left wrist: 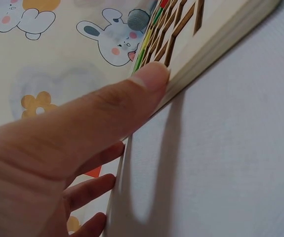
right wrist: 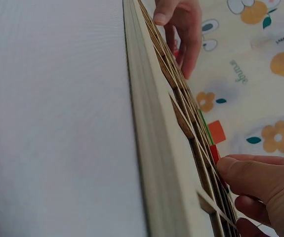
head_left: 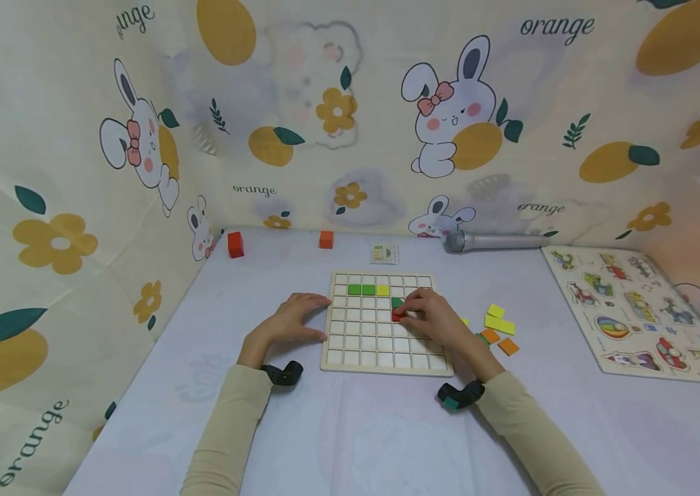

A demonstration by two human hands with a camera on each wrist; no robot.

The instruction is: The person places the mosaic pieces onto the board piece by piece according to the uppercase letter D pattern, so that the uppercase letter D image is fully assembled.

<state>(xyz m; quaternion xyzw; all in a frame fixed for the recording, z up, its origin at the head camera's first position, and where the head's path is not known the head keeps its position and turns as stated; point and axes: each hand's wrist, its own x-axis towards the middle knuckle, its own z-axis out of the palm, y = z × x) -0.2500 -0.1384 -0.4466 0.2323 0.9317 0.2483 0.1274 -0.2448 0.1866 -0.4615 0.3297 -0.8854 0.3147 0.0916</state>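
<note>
A square wooden grid board (head_left: 359,367) lies on the table. In its upper rows sit two green tiles (head_left: 362,290) and a yellow tile (head_left: 383,291), side by side. My left hand (head_left: 291,318) rests against the board's left edge, thumb tip on the frame and fingers extended. With thumb and forefinger, my right hand (head_left: 433,318) pinches a red tile (head_left: 396,315) at a cell right of the middle. Directly above it lies another green tile (head_left: 397,302). In the right wrist view, the thumb meets the red tile (right wrist: 215,153) low over the grid.
Yellow tiles (head_left: 500,324) and orange tiles (head_left: 508,346) lie loose right of the board. Behind it are two red-orange blocks (head_left: 326,240), a small printed card (head_left: 384,253) and a grey microphone (head_left: 499,242). A picture puzzle board (head_left: 629,310) lies at the right.
</note>
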